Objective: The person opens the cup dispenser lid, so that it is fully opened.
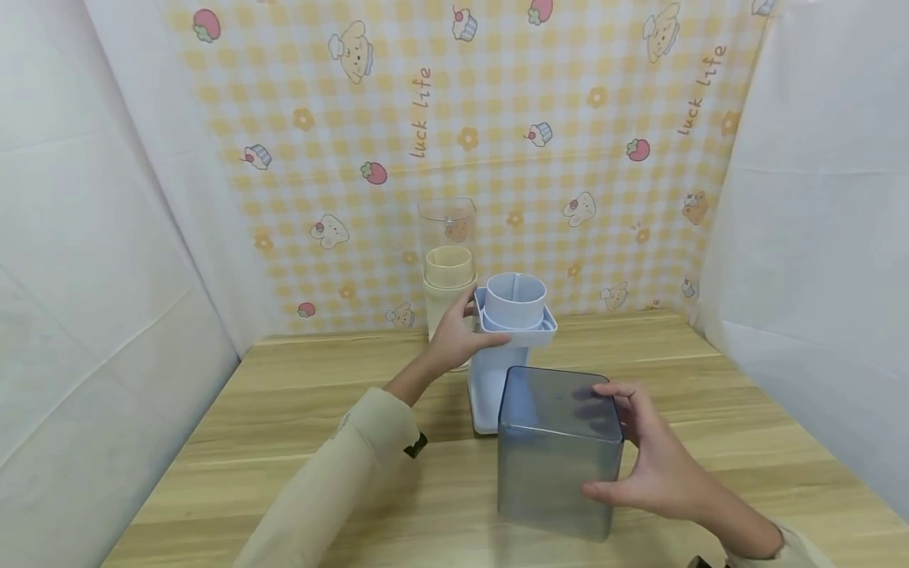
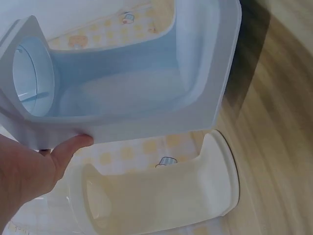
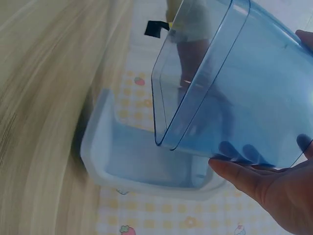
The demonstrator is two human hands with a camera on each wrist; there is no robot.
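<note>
A light blue dispenser stand (image 1: pixel 516 339) with a round collar on top stands upright in the middle of the table. My left hand (image 1: pixel 458 335) grips its upper part from the left, thumb along the front rim; the left wrist view shows the thumb on the edge of the stand (image 2: pixel 142 129). In front and to the right, my right hand (image 1: pixel 656 465) holds a see-through bluish-grey square container (image 1: pixel 557 473), fingers on its top and side. In the right wrist view the open rim of the container (image 3: pixel 205 73) tilts over the stand (image 3: pixel 146 156).
Behind the blue stand is a similar cream dispenser (image 1: pixel 450 288) with a clear container (image 1: pixel 447 217) on top. The wooden table (image 1: pixel 319 394) meets a checked cloth backdrop (image 1: pixel 461 95). White cloth (image 1: pixel 78 276) hangs at both sides.
</note>
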